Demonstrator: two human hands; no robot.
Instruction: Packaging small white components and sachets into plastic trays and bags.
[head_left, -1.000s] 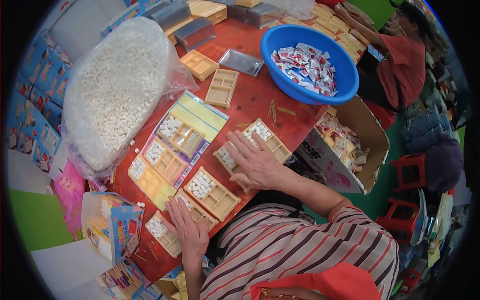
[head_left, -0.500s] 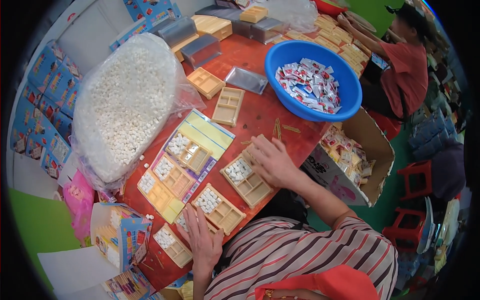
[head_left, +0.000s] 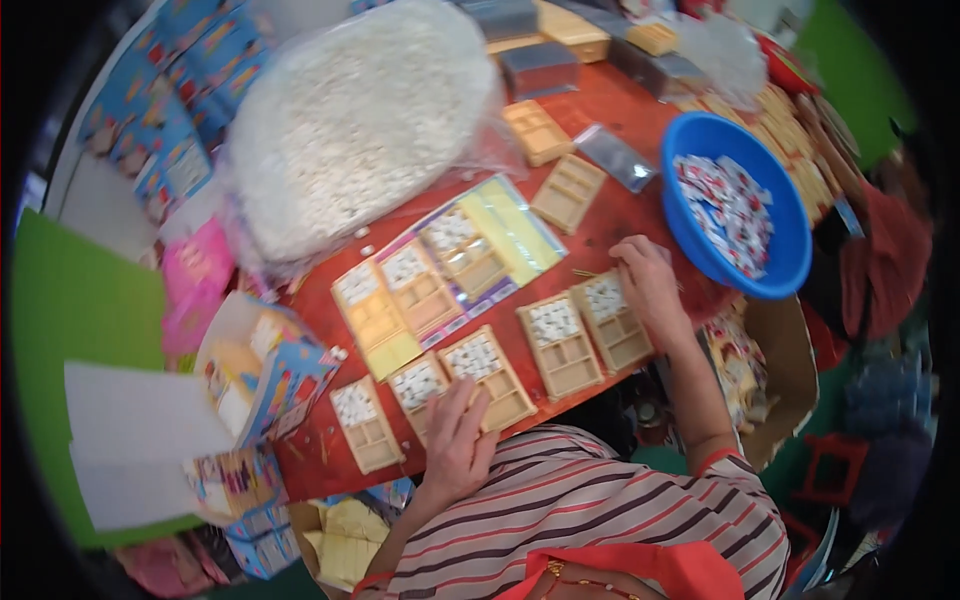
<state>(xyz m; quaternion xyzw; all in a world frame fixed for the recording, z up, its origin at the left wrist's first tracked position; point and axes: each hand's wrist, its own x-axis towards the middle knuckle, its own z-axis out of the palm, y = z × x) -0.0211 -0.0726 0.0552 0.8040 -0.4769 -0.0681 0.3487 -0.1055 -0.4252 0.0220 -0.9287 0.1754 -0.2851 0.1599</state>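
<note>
My left hand [head_left: 457, 440] lies with outstretched fingers over two neighbouring beige compartment trays, one tray [head_left: 416, 392] partly hidden beneath it and a wider tray [head_left: 500, 385] beside it. White cube-like pieces fill one section of each. My right hand [head_left: 652, 290] is bent over the red table just right of another tray [head_left: 612, 320]; its fingers are drawn together and their tips hidden, so what they hold cannot be made out. Thin yellowish sticks [head_left: 585, 272] lie by its fingertips. A similar tray [head_left: 560, 350] stands between the hands, and another [head_left: 366, 425] at far left.
Several filled trays [head_left: 420, 285] rest on a yellow-and-purple sheet [head_left: 515, 225]. Behind is a big clear bag [head_left: 360, 130] of white pieces. A blue basin [head_left: 740, 130] of small packets stands right, above a carton [head_left: 785, 400]. A co-worker [head_left: 880, 260] sits beyond.
The view has turned and blurred. My right hand has moved off the right-hand tray to the table beside it, uncovering its white pieces. My left hand stays over the trays.
</note>
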